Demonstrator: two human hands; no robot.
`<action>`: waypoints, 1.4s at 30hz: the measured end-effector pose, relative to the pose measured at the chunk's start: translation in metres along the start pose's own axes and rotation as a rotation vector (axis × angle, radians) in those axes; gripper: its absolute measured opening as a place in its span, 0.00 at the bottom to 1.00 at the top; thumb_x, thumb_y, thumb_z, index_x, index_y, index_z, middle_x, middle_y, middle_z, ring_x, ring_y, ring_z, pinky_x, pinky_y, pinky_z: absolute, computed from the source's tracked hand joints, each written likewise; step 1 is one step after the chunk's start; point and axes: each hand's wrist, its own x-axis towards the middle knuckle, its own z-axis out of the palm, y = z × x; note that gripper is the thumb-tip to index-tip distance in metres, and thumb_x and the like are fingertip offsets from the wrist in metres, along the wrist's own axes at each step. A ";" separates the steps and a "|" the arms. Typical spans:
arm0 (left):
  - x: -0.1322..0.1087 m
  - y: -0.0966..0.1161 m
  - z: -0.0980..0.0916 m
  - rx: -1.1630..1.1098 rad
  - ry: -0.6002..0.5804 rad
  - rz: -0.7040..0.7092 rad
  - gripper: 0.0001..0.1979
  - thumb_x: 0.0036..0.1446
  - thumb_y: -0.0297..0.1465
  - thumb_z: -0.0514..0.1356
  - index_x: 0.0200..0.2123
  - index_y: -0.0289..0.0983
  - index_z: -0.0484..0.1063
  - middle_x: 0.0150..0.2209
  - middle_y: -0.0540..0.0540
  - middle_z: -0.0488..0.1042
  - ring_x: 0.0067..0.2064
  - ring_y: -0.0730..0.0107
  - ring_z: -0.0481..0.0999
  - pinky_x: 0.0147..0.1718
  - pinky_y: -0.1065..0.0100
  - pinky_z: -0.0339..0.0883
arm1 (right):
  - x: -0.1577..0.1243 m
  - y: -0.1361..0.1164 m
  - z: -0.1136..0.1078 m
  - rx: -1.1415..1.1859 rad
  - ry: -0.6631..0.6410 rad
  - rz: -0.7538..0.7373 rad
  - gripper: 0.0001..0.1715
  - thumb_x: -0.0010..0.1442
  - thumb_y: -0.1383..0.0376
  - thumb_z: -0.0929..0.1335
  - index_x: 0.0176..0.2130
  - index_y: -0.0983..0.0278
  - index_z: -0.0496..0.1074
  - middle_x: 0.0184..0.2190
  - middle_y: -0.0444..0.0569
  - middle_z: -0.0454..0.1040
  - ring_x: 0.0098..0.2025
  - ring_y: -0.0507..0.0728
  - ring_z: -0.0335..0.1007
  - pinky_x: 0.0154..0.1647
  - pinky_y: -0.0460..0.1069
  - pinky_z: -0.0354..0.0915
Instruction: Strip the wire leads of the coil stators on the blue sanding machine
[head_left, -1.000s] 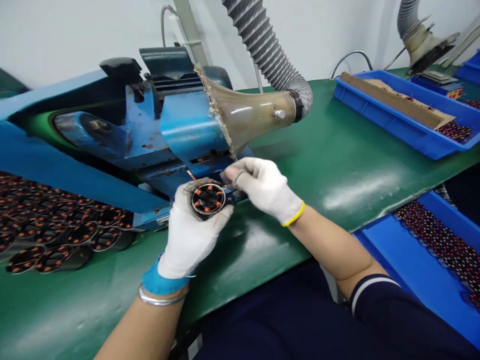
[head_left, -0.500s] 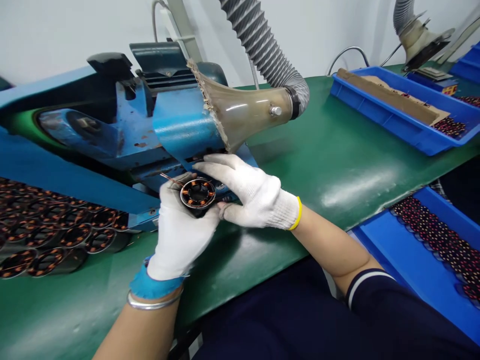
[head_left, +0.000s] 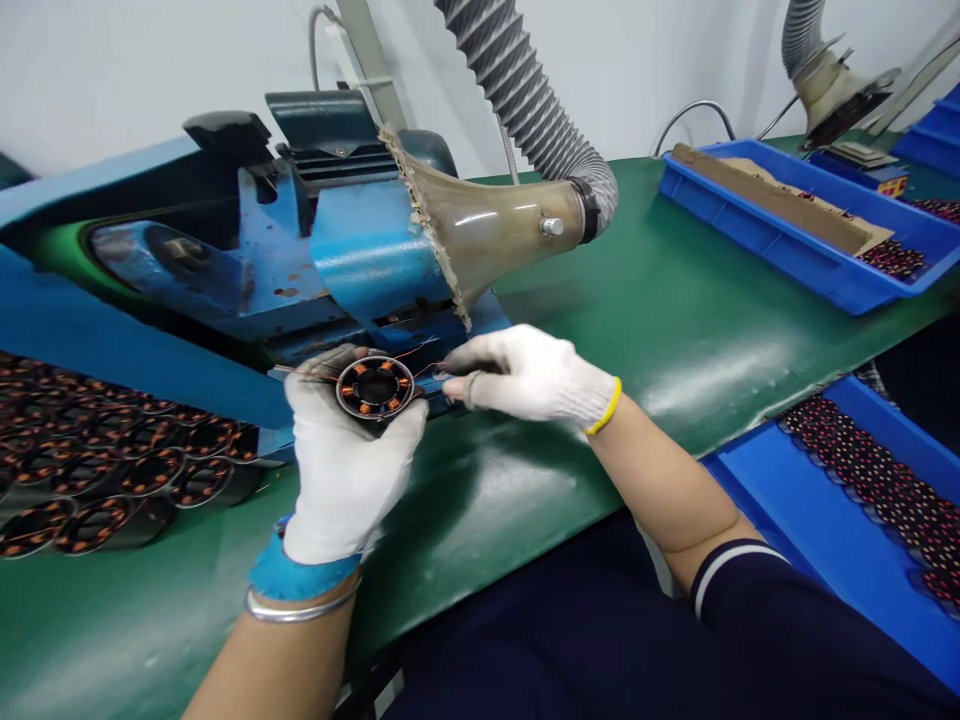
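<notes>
A round motor stator, a metal ring with copper windings around a dark open centre, is gripped in my left hand, which wears a white glove. Its open face is turned up, and thin copper wires stick out to both sides. To its right, my white-gloved right hand has its thumb and forefinger brought together at the end of a thin wire lead. The fingertips are slightly blurred. Both hands are just in front of the blue belt machine.
A clear suction hood with a grey hose sits against the machine. Several stators stand at the left. A blue bin is at the back right, and another blue bin of parts lies lower right. Green matting covers the bench.
My right hand has drawn back from the stator to the right, its spread fingers closing to a pinch at a wire. My left hand has shifted slightly left with the stator.
</notes>
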 end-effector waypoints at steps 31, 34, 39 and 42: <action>-0.014 0.007 0.022 -0.108 -0.014 -0.081 0.31 0.56 0.44 0.78 0.61 0.46 0.76 0.58 0.37 0.88 0.59 0.45 0.92 0.61 0.46 0.93 | 0.007 0.008 0.045 0.406 0.064 0.094 0.33 0.50 0.63 0.97 0.50 0.60 0.90 0.52 0.51 0.95 0.60 0.69 0.95 0.69 0.59 0.91; -0.011 0.014 0.024 -0.103 0.021 -0.130 0.30 0.55 0.45 0.79 0.58 0.44 0.79 0.55 0.38 0.91 0.58 0.45 0.94 0.62 0.44 0.93 | 0.012 0.016 0.045 0.464 0.117 0.094 0.37 0.50 0.62 0.98 0.54 0.60 0.89 0.53 0.52 0.95 0.60 0.70 0.95 0.69 0.60 0.91; -0.001 0.030 0.032 -0.031 0.073 -0.196 0.26 0.55 0.44 0.79 0.55 0.42 0.84 0.52 0.37 0.94 0.53 0.45 0.95 0.57 0.45 0.95 | 0.015 0.016 0.040 0.434 0.139 0.021 0.28 0.57 0.57 0.97 0.47 0.57 0.89 0.54 0.50 0.96 0.65 0.70 0.94 0.75 0.59 0.88; 0.008 0.034 0.034 0.019 0.076 -0.183 0.25 0.56 0.44 0.79 0.53 0.40 0.85 0.51 0.37 0.93 0.53 0.46 0.95 0.57 0.47 0.95 | 0.018 0.014 0.038 0.429 0.149 -0.028 0.25 0.61 0.55 0.96 0.47 0.57 0.89 0.53 0.50 0.97 0.67 0.69 0.93 0.77 0.57 0.87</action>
